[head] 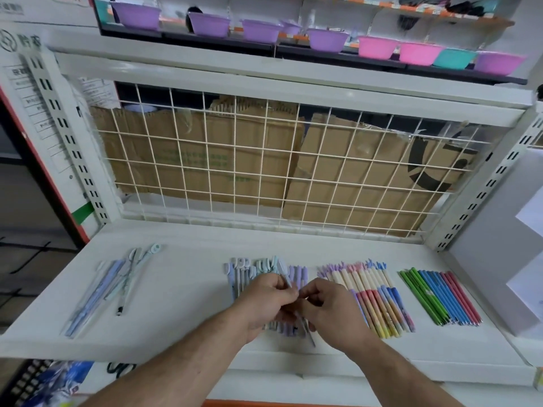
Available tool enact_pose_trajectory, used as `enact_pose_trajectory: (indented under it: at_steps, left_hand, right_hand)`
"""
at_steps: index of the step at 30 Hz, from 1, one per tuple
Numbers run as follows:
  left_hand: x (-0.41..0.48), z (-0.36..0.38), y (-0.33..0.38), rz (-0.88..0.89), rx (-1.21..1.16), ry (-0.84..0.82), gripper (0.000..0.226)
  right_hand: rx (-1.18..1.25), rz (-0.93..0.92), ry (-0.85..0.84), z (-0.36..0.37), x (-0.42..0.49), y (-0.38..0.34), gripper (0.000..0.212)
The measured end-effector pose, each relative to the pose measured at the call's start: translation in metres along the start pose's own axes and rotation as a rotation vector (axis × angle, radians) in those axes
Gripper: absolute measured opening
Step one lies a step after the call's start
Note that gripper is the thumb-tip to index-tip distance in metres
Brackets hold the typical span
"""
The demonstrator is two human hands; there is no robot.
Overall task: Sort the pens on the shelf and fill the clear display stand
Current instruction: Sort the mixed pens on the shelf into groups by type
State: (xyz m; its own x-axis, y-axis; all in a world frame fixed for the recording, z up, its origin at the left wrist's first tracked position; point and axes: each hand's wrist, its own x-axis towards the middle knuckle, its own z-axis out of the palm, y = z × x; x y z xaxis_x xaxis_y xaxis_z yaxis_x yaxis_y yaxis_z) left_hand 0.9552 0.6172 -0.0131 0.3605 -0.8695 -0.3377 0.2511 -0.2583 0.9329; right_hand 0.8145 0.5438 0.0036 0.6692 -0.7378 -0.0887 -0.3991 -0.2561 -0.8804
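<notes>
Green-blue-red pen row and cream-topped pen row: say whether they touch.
Apart: head view shows bare white shelf between green-blue-red pen row and cream-topped pen row.

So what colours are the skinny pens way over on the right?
The skinny pens are green, blue and pinkish-red, grouped by colour. The head view shows them best.

Painted metal, brown card and smooth plastic

The shelf (182,289) was cream-painted metal with a matt finish, as were its slotted uprights (61,124); the wire grid (266,160) looked coated in the same cream. The cardboard (205,171) behind the grid was matt brown, rough at its torn edges. The basins (209,24) above were glossy plastic. The pens (440,295) had smooth, slightly shiny plastic barrels, like the grey pen (283,271) pinched by the left hand (270,292) and right hand (326,301).
</notes>
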Motion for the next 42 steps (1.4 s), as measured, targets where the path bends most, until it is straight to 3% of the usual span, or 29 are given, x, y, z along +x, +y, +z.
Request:
enact_pose_trajectory:
  at_steps: [11,16,22,31,42]
  left_hand:
    - [-0.008,-0.039,-0.005,0.027,0.005,0.096,0.014]
    - [-0.009,-0.052,-0.005,0.043,0.030,0.126,0.017]
    - [-0.011,-0.058,-0.006,0.051,0.081,0.166,0.011]
    - [-0.019,-0.096,-0.006,0.027,0.298,0.477,0.010]
    - [-0.029,-0.122,-0.016,-0.047,0.453,0.448,0.007]
  right_hand:
    - [0.036,0.026,-0.016,0.031,0.011,-0.007,0.017]
    - [0.046,0.014,-0.103,0.040,0.012,-0.009,0.006]
    - [0.023,0.046,-0.105,0.048,0.014,-0.012,0.009]
    - [-0.095,0.129,-0.103,0.078,0.030,-0.022,0.007]
    - [-0.177,0.173,-0.131,0.119,0.048,-0.033,0.006]
